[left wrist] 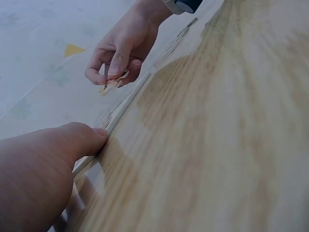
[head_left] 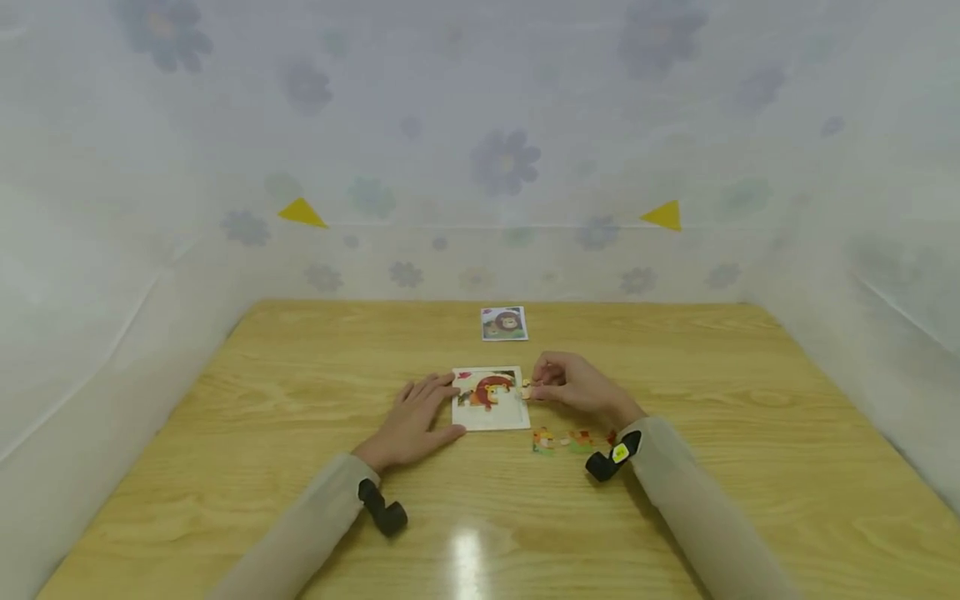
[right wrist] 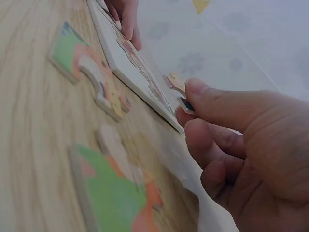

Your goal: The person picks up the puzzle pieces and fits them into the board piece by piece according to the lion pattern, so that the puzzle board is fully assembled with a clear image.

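A white square puzzle board lies flat mid-table, with a partly assembled lion picture in its upper part. My left hand rests at the board's left side, its fingertips on the edge and the thumb against the near left corner. Between thumb and fingers, my right hand pinches a small puzzle piece just over the board's right edge. The same piece shows in the left wrist view, held clear of the board. Loose puzzle pieces lie near the board's lower right corner; one is green and orange.
Behind the board lies a small picture card with a lion on it. Black wrist cameras sit on both sleeves. A flowered white curtain encloses the wooden table at the back and sides.
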`<act>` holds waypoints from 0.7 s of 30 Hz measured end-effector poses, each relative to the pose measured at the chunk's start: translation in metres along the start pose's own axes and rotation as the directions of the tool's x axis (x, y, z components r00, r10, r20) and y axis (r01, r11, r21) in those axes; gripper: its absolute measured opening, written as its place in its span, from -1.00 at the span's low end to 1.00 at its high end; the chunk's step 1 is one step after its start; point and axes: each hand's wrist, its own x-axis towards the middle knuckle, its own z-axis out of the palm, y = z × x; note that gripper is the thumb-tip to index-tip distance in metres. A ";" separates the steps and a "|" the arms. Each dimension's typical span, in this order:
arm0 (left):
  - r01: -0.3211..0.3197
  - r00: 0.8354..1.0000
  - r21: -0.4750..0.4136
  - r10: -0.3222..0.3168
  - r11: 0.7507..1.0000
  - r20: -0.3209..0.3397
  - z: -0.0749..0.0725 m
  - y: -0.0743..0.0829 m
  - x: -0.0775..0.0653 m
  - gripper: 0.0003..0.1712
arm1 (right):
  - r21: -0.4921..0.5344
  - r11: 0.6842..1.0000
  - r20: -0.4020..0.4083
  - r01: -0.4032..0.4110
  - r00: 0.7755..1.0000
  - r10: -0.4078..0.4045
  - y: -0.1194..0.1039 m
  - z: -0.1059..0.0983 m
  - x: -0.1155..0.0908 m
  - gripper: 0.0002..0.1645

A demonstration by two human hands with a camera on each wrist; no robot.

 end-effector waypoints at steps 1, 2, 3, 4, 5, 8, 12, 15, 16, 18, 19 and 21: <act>0.000 1.000 0.003 0.000 1.000 0.000 0.000 0.000 0.001 -0.27 | 0.002 1.000 -0.008 0.002 1.000 -0.002 0.004 0.003 0.003 -0.86; -0.003 1.000 0.000 0.003 1.000 -0.003 0.000 0.001 0.001 -0.27 | -0.007 1.000 -0.016 0.004 1.000 -0.005 0.002 0.006 0.005 -0.87; -0.002 1.000 0.001 0.002 1.000 -0.001 -0.001 0.002 0.001 -0.27 | -0.015 1.000 -0.024 0.000 1.000 0.000 0.001 0.009 0.007 -0.88; -0.002 1.000 -0.001 0.002 1.000 -0.003 -0.001 0.002 0.001 -0.28 | -0.020 1.000 -0.027 -0.007 1.000 0.006 -0.001 0.012 0.009 -0.88; -0.001 1.000 -0.002 0.001 1.000 -0.004 -0.001 0.003 0.001 -0.29 | -0.024 1.000 -0.029 -0.016 0.999 0.015 -0.002 0.014 0.010 -0.89; 0.006 1.000 0.004 -0.006 1.000 0.005 -0.002 0.005 0.000 -0.28 | -0.021 0.999 -0.031 -0.049 0.998 0.048 -0.005 0.021 0.013 -0.89; 0.002 1.000 0.005 -0.002 1.000 0.009 -0.002 0.008 0.001 -0.27 | -0.013 0.997 -0.051 -0.080 0.996 0.079 -0.011 0.023 0.014 -0.89; -0.003 1.000 0.003 0.003 1.000 -0.002 -0.003 0.009 0.002 -0.27 | -0.024 0.995 -0.057 -0.099 0.994 0.098 -0.016 0.024 0.016 -0.89; -0.001 1.000 0.006 0.001 1.000 -0.002 -0.004 0.009 0.002 -0.27 | -0.032 0.994 -0.056 -0.103 0.993 0.101 -0.017 0.025 0.017 -0.89; 0.008 1.000 0.010 -0.008 1.000 0.006 -0.004 0.009 0.001 -0.28 | -0.050 0.993 -0.052 -0.111 0.993 0.108 -0.019 0.026 0.019 -0.89; 0.011 1.000 0.011 -0.011 1.000 0.013 -0.004 0.009 0.001 -0.28 | -0.057 0.992 -0.050 -0.114 0.992 0.112 -0.021 0.027 0.019 -0.89; 0.015 1.000 0.008 -0.015 1.000 0.022 -0.004 0.009 0.000 -0.28 | -0.083 0.990 -0.051 -0.115 0.993 0.111 -0.022 0.029 0.020 -0.88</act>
